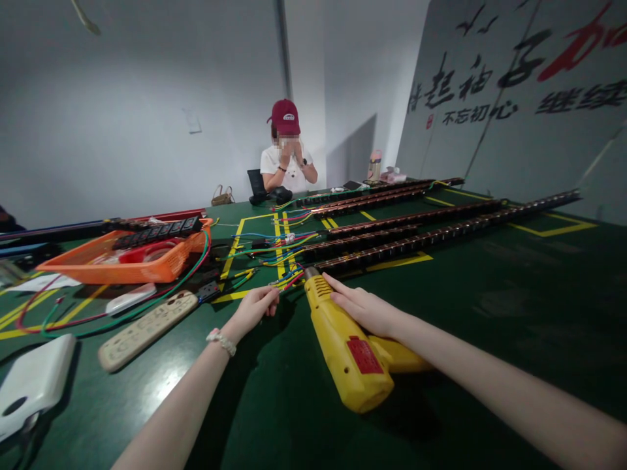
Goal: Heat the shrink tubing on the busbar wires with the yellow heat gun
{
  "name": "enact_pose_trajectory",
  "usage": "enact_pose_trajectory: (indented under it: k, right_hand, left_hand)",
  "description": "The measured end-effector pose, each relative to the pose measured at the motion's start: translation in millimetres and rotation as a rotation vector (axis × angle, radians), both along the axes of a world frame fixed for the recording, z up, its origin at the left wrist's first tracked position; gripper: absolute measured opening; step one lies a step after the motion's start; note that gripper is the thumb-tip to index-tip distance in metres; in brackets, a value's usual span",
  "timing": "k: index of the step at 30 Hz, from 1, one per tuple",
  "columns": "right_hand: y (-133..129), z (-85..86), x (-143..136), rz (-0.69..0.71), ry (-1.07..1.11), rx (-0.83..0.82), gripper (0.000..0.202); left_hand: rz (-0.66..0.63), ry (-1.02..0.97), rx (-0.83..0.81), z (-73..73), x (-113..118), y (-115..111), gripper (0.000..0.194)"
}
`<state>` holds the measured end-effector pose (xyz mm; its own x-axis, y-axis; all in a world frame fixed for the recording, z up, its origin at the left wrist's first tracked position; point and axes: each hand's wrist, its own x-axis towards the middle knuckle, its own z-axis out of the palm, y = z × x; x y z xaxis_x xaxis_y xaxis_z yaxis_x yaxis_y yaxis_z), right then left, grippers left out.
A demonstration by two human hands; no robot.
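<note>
A yellow heat gun (337,339) with a red label and a metal nozzle points away from me at the middle of the green table. My right hand (365,303) grips its barrel from the right, with the handle running under my wrist. Just left of the nozzle, my left hand (257,310) pinches the ends of thin coloured wires (291,282). These blue, yellow and red wires come from the near end of a long dark strip (441,228). The exact hold on the wire tips is too small to make out.
To the left stand an orange basket (151,271) with parts in it, a beige power strip (147,329) and a white device (36,385). More long strips (382,199) with loose wires lie further back. Across the table sits a person (288,160) in a red cap.
</note>
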<state>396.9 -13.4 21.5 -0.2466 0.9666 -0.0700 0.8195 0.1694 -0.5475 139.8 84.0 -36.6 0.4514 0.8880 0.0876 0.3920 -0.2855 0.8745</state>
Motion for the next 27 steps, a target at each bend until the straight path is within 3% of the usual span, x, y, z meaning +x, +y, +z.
enact_pose_trajectory:
  k: [11,22,27]
  right_hand:
    - [-12.6,0.6,-44.7,0.168,-0.093,0.07,0.063]
    - [-15.1,2.5,-44.3,0.18,-0.108,0.068,0.065]
    - [-15.0,2.8,-44.3,0.176,-0.107,0.062,0.066]
  left_hand:
    - [0.017,-0.081,-0.021,-4.2,1.1,3.8,0.04]
    - [0.055,-0.116,-0.064,0.7,3.1,1.6,0.048]
    - [0.068,-0.118,-0.015,-1.6,0.0,1.5,0.043]
